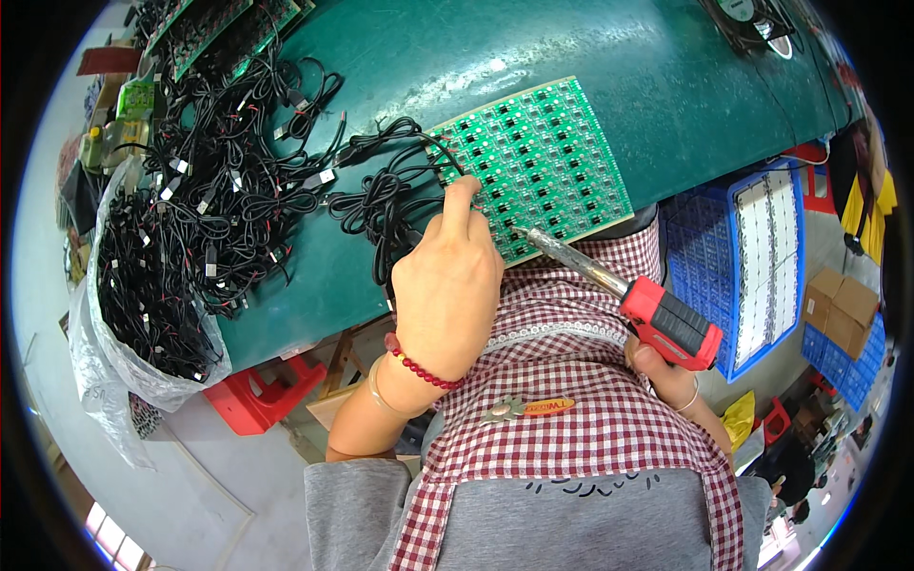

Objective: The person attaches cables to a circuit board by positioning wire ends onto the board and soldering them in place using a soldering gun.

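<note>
A green circuit board panel [562, 143] with rows of small black parts lies at the table's near edge. My left hand [447, 295] reaches over its left edge, index finger bent down, pinching the end of a black cable [444, 149] against the board; the thumb is hidden. Several black cables run left from that edge, bundled in coils [367, 205]. My right hand [666, 379], partly hidden behind the handle, grips a red and black soldering iron [671, 324]. Its tip is over the board's lower part, right of my left fingertip; contact cannot be made out.
A heap of black USB cables [238, 181] covers the left of the green table [381, 57], spilling from a clear plastic bag [162, 381]. More boards [219, 29] stand far left. A small fan [747, 19] is far right; a blue crate [795, 285] stands beside me.
</note>
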{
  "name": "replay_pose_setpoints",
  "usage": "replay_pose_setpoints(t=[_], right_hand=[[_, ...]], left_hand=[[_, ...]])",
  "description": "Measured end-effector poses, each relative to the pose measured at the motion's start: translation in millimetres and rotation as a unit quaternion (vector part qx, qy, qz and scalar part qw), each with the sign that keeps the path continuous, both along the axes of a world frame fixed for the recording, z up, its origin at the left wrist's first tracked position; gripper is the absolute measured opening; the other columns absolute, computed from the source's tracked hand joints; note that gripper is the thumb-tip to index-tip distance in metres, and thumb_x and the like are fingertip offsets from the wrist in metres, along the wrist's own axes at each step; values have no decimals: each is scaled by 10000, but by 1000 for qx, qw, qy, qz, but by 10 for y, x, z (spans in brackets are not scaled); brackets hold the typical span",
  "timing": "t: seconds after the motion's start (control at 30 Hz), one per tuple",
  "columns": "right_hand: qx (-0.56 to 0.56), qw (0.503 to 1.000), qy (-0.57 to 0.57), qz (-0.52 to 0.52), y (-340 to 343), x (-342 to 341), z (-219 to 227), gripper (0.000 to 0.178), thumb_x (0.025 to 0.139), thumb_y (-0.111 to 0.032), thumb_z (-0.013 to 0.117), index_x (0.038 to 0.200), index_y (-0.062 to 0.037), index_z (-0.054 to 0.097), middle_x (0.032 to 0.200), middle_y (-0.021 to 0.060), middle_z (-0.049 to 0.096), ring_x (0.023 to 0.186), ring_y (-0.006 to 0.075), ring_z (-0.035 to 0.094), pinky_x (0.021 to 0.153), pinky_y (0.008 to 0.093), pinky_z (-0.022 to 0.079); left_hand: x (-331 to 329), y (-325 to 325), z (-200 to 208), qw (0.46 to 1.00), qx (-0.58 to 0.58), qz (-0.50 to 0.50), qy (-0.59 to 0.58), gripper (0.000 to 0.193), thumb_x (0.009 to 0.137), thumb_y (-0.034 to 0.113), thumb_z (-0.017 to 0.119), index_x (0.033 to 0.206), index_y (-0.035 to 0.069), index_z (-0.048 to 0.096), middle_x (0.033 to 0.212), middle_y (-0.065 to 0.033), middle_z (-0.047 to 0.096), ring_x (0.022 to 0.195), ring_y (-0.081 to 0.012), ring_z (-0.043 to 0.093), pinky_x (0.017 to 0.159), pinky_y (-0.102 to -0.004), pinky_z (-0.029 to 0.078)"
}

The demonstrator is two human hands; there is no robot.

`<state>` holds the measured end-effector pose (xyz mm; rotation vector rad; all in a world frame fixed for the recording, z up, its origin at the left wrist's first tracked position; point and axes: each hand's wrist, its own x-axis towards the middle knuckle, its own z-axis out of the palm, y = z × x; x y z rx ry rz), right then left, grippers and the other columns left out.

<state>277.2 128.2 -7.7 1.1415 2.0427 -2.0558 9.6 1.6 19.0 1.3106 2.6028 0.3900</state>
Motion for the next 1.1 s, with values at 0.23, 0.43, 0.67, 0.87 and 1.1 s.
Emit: replay_pose_setpoints(t=[0.23, 0.43, 0.67, 0.87, 1.1], right_hand=[[-16, 1000, 16, -11, -17, -18, 5, 202, 776, -145, 708, 921, -33, 625, 869, 70, 601, 828, 219, 559, 758, 356, 440], [-32, 999, 13, -6, -11, -37, 57, 191, 770, -138, 713, 899, -30, 621, 843, 69, 594, 770, 207, 563, 709, 339, 448], [-43, 999, 5, -16, -21, -98, 106, 177, 747, -139, 719, 846, -36, 614, 791, 63, 577, 706, 193, 561, 632, 321, 447], [-10, 999, 29, 9, -23, -78, 61, 178, 744, -157, 728, 823, -46, 614, 752, 54, 567, 662, 191, 559, 590, 314, 440], [46, 998, 50, 18, -47, -101, 17, 180, 740, -166, 737, 819, -60, 615, 746, 46, 568, 662, 190, 561, 587, 302, 437]], left_hand=[[-16, -18, -5, 1000, 11, 0, -5, 94, 721, 37, 632, 787, -7, 581, 1166, -68, 531, 797, -197, 630, 591, -315, 526], [-30, -59, -43, 998, 56, 23, -24, 112, 728, 41, 634, 697, 25, 527, 1175, -33, 566, 645, -242, 617, 549, -353, 492], [51, -58, -63, 999, 41, 14, 1, 113, 710, 41, 648, 736, 2, 545, 1189, -68, 531, 781, -190, 623, 525, -313, 525], [72, -31, -46, 999, 27, 16, 10, 117, 714, 52, 645, 747, -6, 550, 1195, -87, 516, 793, -189, 614, 546, -300, 531], [76, -27, -39, 1000, 15, 12, 8, 126, 723, 59, 643, 775, -16, 556, 1201, -99, 506, 802, -192, 609, 557, -300, 534]])
